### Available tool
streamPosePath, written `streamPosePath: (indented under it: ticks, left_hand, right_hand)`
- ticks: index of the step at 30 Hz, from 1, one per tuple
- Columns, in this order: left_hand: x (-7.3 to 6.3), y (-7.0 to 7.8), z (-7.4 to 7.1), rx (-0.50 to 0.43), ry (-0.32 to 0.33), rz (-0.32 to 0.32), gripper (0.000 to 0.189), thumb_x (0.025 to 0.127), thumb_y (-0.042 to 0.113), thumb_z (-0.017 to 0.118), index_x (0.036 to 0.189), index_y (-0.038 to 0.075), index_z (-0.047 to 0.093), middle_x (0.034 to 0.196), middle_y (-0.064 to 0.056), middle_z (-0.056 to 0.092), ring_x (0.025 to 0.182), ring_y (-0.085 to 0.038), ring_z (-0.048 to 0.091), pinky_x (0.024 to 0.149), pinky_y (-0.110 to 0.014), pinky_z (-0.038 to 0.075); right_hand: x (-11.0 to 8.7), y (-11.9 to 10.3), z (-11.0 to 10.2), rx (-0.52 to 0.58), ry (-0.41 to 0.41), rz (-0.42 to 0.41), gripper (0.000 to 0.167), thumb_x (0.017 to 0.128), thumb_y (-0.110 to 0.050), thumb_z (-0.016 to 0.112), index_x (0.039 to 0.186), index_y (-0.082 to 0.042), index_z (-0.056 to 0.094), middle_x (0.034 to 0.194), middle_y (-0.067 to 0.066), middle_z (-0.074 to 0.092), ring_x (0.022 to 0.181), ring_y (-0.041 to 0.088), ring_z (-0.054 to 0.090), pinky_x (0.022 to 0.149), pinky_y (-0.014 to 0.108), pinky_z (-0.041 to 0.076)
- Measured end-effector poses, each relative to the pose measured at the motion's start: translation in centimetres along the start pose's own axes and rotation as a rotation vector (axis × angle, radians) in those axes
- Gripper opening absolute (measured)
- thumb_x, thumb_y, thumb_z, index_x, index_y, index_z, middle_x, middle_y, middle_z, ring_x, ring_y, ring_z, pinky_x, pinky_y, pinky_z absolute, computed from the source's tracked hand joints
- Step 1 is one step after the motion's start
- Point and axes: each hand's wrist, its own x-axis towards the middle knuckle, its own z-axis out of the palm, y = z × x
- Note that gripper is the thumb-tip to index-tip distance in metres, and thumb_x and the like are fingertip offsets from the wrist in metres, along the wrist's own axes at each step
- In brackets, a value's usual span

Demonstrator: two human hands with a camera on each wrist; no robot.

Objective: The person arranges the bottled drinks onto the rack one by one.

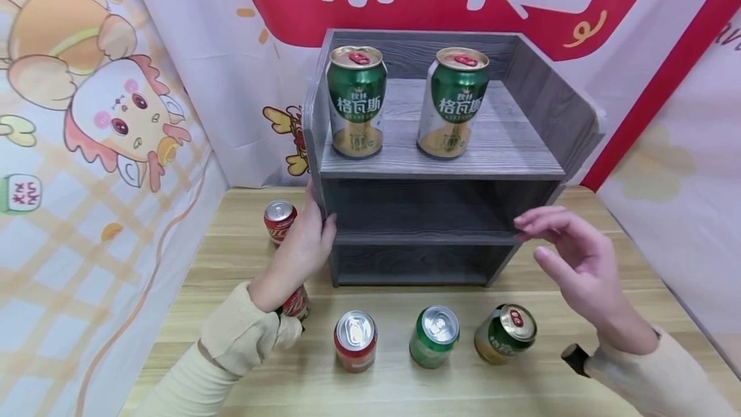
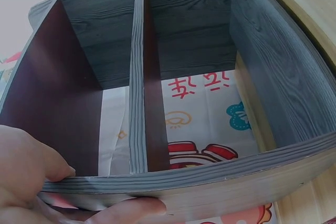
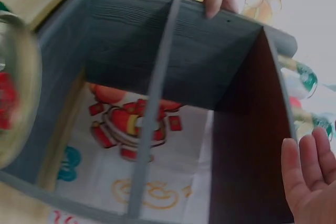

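A grey wood-grain shelf (image 1: 442, 177) stands on the table with its open front towards me. My left hand (image 1: 302, 237) grips the edge of its left side panel; the left wrist view shows the thumb inside and fingers outside. My right hand (image 1: 579, 266) is raised beside the right panel, fingers loosely bent and holding nothing. On the shelf's top board stand two green-and-gold drink cans, one at the left (image 1: 357, 105) and one near the middle (image 1: 454, 105). Both lower compartments hold no cans.
In front of the shelf stand a red can (image 1: 356, 343), a green can (image 1: 434, 338) and a green-and-gold can (image 1: 505, 334). Left of it are a red can (image 1: 280, 219) and another red can (image 1: 297, 305), partly hidden by my left forearm. Printed cloth (image 1: 255, 69) hangs behind.
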Motion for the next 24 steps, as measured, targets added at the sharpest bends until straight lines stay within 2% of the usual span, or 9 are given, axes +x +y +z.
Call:
streamPosePath:
  ticks: [13, 20, 24]
  left_hand:
    - [0.1, -0.1, 0.1, 0.005, 0.010, -0.001, 0.074, 0.100, 0.008, 0.048, 0.156, 0.002, 0.001, 0.146, -0.033, 0.041, 0.121, -0.042, 0.056, 0.094, -0.052, 0.052]
    - [0.2, -0.2, 0.3, -0.016, -0.001, 0.001, 0.074, 0.099, 0.007, 0.048, 0.156, 0.003, 0.001, 0.148, -0.033, 0.039, 0.126, -0.043, 0.052, 0.100, -0.052, 0.049]
    - [0.1, -0.1, 0.2, -0.017, 0.003, -0.003, 0.074, 0.100, 0.007, 0.048, 0.156, 0.004, 0.001, 0.147, -0.032, 0.040, 0.127, -0.042, 0.053, 0.100, -0.051, 0.050]
  right_hand:
    - [-4.9, 3.0, -2.0, 0.051, -0.122, 0.032, 0.021, 0.083, 0.024, 0.050, 0.104, 0.024, 0.053, 0.114, 0.020, 0.066, 0.111, 0.024, 0.063, 0.095, 0.027, 0.051]
    - [-9.0, 3.9, -2.8, -0.020, -0.116, 0.144, 0.032, 0.079, 0.028, 0.045, 0.110, 0.023, 0.051, 0.120, 0.018, 0.064, 0.118, 0.021, 0.060, 0.102, 0.024, 0.046]
    - [-11.1, 4.6, -2.9, -0.031, -0.118, 0.168, 0.040, 0.076, 0.030, 0.045, 0.116, 0.027, 0.045, 0.129, 0.024, 0.058, 0.125, 0.023, 0.056, 0.107, 0.025, 0.043]
